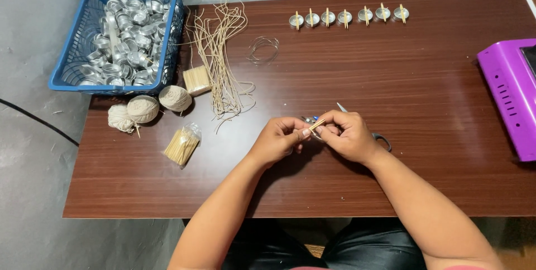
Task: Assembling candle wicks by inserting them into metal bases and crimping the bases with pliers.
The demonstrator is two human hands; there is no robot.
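Both hands together near bench centre, a bit toward front edge. My left hand point(277, 139) and right hand point(347, 134) meet fingertip to fingertip, pinched on a small wooden stick point(316, 125); a thin wick end seems caught w/ it, too small to tell for sure.

Handling, my judgement: stick is v. light, stiff but thin, prob. snaps if bent hard. Best held at both ends btwn thumb and forefinger, as now. Smooth wood, could roll out of a loose pinch.

Around:
- Scissors point(381, 138) lie on bench under/behind right hand, touching or nearly so; blade tip pokes out above the knuckles. Closest obstacle.
- Bundle of sticks in clear bag point(182, 145) toward front-left; second bundle point(196, 80) beside basket.
- Blue basket point(70, 58) at back-left corner, overhanging the edge, full of small metal cups.
- Three string balls point(143, 108) just in front of basket.
- Cut wick lengths point(220, 52) spread loose, back-left of centre; thin wire coil point(263, 48) next to them.
- Row of seven metal cups w/ sticks across tops point(349, 16) along back edge.
- Purple device point(509, 94) at right edge, well apart from hands.
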